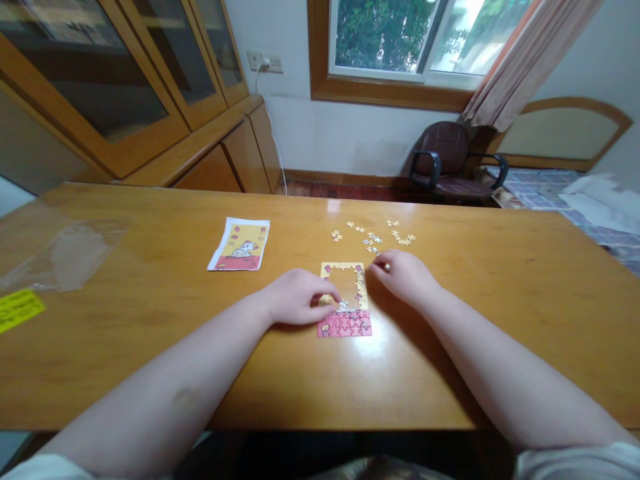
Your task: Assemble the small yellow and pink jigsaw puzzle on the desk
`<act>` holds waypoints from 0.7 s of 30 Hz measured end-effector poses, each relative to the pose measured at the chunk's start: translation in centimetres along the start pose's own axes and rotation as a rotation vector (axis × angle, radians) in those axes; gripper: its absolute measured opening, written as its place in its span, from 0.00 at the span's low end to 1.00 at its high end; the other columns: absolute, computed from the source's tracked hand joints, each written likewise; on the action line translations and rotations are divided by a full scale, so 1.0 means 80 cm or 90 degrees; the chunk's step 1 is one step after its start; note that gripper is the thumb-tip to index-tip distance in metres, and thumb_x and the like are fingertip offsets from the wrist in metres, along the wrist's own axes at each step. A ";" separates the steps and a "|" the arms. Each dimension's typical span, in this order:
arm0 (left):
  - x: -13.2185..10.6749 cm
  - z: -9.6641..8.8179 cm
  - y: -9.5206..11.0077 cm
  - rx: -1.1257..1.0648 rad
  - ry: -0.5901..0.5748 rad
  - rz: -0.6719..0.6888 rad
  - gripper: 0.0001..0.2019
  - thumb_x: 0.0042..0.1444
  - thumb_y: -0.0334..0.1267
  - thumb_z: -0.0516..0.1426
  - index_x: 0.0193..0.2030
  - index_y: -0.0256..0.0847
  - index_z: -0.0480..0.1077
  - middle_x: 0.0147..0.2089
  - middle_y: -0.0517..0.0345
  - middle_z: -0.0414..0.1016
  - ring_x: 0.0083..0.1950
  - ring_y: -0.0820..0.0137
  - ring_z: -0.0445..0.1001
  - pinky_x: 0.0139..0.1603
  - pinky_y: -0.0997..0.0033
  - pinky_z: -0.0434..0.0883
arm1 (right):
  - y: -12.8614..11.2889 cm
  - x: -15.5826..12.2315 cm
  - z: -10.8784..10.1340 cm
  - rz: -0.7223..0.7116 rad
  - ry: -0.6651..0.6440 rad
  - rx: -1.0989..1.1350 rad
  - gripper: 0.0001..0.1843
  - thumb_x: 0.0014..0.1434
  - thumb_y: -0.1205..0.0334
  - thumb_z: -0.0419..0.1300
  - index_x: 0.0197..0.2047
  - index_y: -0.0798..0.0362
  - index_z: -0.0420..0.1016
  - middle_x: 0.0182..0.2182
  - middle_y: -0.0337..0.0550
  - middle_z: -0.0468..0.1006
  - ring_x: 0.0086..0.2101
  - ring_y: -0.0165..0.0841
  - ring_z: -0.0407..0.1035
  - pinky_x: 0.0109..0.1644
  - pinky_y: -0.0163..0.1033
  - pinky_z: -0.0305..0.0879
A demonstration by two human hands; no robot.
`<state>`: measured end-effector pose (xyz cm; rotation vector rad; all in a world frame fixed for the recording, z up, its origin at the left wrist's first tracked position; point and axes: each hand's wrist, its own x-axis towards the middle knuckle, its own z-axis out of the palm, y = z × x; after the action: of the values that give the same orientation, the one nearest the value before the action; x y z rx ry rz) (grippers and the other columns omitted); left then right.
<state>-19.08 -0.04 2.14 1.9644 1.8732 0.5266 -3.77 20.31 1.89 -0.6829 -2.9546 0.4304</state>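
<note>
A small, partly built jigsaw puzzle (347, 313) lies on the wooden table (150, 333), with a pink bottom band, yellow border and bare centre. My left hand (297, 298) rests on its left edge, fingers curled and pressing the pieces. My right hand (403, 275) hovers at the puzzle's upper right corner, fingers pinched on a tiny puzzle piece (387, 267). Several loose yellow pieces (373, 237) lie scattered just beyond the puzzle.
A printed reference picture (240, 245) lies to the left of the puzzle. A clear plastic bag (70, 253) and a yellow slip (19, 308) sit at the far left. Behind the table are a brown armchair (450, 163), wooden cabinets and a window.
</note>
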 end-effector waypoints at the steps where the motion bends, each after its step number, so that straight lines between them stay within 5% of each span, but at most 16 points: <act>1: 0.001 -0.001 -0.003 0.008 0.026 -0.040 0.11 0.57 0.42 0.54 0.40 0.45 0.76 0.27 0.62 0.74 0.28 0.74 0.70 0.32 0.74 0.61 | 0.013 0.007 0.000 0.034 0.033 -0.025 0.12 0.60 0.58 0.55 0.36 0.51 0.79 0.36 0.46 0.80 0.34 0.36 0.70 0.36 0.38 0.61; 3: 0.003 -0.003 -0.009 0.021 0.083 -0.130 0.11 0.58 0.43 0.53 0.38 0.44 0.75 0.24 0.63 0.71 0.26 0.74 0.66 0.30 0.74 0.58 | 0.035 0.019 0.003 0.053 0.088 -0.063 0.13 0.61 0.59 0.54 0.40 0.52 0.79 0.39 0.48 0.79 0.37 0.38 0.70 0.39 0.39 0.62; 7: 0.008 -0.003 -0.017 -0.010 0.162 -0.233 0.13 0.58 0.45 0.53 0.39 0.41 0.74 0.20 0.65 0.62 0.24 0.74 0.61 0.28 0.74 0.55 | 0.052 0.038 0.021 -0.100 0.076 -0.099 0.19 0.65 0.58 0.50 0.55 0.50 0.73 0.53 0.47 0.74 0.47 0.41 0.67 0.51 0.45 0.59; 12: 0.009 0.002 -0.022 -0.039 0.182 -0.228 0.13 0.59 0.45 0.53 0.39 0.41 0.75 0.20 0.65 0.60 0.24 0.74 0.61 0.28 0.73 0.55 | 0.047 0.043 0.028 -0.107 0.036 -0.110 0.20 0.67 0.56 0.46 0.55 0.48 0.75 0.54 0.46 0.74 0.47 0.44 0.64 0.51 0.48 0.56; 21: 0.009 0.002 -0.022 -0.045 0.179 -0.223 0.12 0.58 0.44 0.53 0.39 0.41 0.75 0.20 0.66 0.58 0.24 0.75 0.60 0.28 0.73 0.54 | 0.074 0.050 0.020 -0.123 0.046 -0.109 0.22 0.65 0.69 0.47 0.54 0.43 0.75 0.54 0.42 0.75 0.46 0.40 0.64 0.47 0.44 0.54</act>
<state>-20.50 0.78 1.10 1.5312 2.2713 0.7774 -5.09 26.75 -1.32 -0.4109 -2.9742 0.1362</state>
